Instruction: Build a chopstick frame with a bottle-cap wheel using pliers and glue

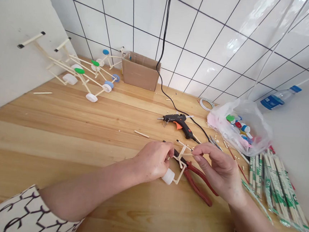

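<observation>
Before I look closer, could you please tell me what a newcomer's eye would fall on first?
Likely the bare left hand and right hand, front and centre, holding a small pale stick frame over red-handled pliers. Next comes the black glue gun with an orange trigger, just beyond them, and pale stick models with white wheels and coloured caps, at far left.

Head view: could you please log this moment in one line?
left hand: holding stick frame; right hand: pinching it; pliers: beneath frame; glue gun: on table
</observation>
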Tool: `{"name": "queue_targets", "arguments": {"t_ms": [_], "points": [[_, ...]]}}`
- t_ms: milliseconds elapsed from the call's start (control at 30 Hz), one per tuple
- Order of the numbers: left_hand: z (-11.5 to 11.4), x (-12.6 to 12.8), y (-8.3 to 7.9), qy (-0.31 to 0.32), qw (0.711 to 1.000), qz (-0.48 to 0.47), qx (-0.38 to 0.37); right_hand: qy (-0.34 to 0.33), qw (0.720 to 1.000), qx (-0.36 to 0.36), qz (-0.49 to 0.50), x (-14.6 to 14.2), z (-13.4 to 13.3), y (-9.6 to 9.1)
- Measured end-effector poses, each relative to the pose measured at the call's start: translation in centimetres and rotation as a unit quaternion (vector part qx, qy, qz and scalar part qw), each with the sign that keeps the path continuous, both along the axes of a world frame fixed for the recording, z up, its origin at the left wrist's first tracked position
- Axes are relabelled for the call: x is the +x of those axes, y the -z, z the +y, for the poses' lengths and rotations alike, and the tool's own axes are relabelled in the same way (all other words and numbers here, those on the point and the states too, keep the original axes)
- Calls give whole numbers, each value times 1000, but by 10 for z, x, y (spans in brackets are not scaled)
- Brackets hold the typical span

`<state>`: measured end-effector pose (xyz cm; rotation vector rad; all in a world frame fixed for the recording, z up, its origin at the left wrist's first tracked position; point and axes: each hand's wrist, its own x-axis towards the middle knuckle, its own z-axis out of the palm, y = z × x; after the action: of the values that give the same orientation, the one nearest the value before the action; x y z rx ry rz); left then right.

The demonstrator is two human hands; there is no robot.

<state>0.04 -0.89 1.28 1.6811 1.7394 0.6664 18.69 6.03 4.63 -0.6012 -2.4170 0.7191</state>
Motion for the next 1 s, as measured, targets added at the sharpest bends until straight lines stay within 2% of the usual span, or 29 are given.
{"name": "queue_targets", "arguments": {"t_ms": [267, 467, 567, 800, 1000], "points": [[2, 0, -1, 6, 1000, -3, -14, 6, 1000, 26, 2, -1, 2, 2], [4, -4, -4, 15, 1000, 6, -9, 3, 1000, 16, 7, 0, 1, 3], [6, -8, -8, 9, 1000, -7, 10, 0, 1000, 17, 11, 0, 1, 2], [14, -2, -14, 26, 988, -122, 96, 0, 999, 29, 29, -3, 0, 0], [20, 7, -11, 64, 979, -131, 139, -3, 999, 18, 27, -6, 0, -2]]}}
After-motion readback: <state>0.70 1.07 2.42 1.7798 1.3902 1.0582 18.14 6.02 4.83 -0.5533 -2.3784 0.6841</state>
